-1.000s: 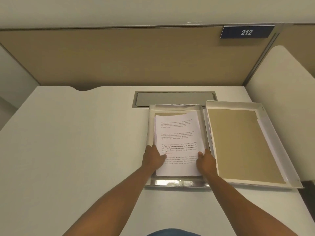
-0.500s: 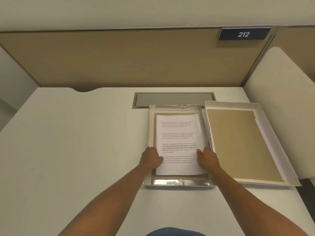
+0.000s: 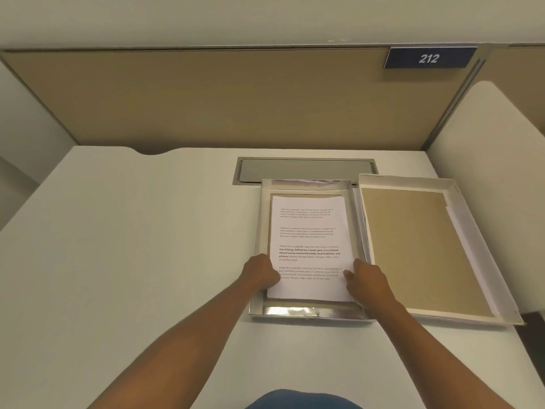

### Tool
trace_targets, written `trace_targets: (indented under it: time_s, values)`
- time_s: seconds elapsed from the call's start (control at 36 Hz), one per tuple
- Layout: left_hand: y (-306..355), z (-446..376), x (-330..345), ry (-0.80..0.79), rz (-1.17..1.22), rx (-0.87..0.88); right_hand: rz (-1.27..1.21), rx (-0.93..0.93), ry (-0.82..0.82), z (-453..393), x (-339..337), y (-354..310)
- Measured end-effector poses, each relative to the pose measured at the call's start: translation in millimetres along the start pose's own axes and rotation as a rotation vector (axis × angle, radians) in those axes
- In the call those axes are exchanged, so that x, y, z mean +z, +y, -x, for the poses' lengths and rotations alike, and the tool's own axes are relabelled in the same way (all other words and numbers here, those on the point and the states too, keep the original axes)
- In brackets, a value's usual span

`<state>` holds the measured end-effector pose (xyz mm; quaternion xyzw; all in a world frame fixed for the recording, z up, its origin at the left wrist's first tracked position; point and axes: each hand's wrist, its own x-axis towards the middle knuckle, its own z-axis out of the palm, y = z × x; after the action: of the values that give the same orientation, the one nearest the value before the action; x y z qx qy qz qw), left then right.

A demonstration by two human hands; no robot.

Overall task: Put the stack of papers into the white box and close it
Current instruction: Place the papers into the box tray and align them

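The stack of papers [image 3: 309,231], white sheets with printed text, lies flat inside the open white box [image 3: 259,308], which has shiny silver inner walls. My left hand [image 3: 259,273] grips the stack's lower left edge. At the lower right edge my right hand [image 3: 368,280] holds it too, thumb on top of the sheet. The box lid [image 3: 413,249] lies open and upturned just right of the box, its inside brown with a white rim.
The box and lid rest on a white desk [image 3: 132,261]. A grey metal cable hatch [image 3: 303,169] is set into the desk just behind the box. Tan partition panels rise behind, with a blue "212" sign [image 3: 429,58]. A white divider [image 3: 495,143] stands at right.
The stack has come down from a tilted position to lie straight and flat in the box. Both hands stayed on its lower edges.
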<state>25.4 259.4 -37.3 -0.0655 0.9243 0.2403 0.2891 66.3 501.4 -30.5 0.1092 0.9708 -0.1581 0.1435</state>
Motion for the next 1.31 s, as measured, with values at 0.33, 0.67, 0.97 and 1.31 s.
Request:
trace_targets:
  time_s: [0.33,0.67,0.97,1.31]
  values:
    - [-3.0,22.1,23.4,-0.055,-0.278,-0.004,0.078,0.003,-0.175,23.4,11.9,-6.9]
    - [-5.7,22.4,22.6,-0.012,-0.244,0.016,0.109,0.014,-0.121,29.1,16.7,-7.6]
    - [-6.2,16.4,22.9,-0.028,-0.250,0.038,0.165,0.051,-0.183,28.7,15.0,-9.4]
    - [19.1,-27.4,-20.6,0.018,-0.108,0.020,0.047,0.008,-0.096,-40.3,-36.6,-10.1]
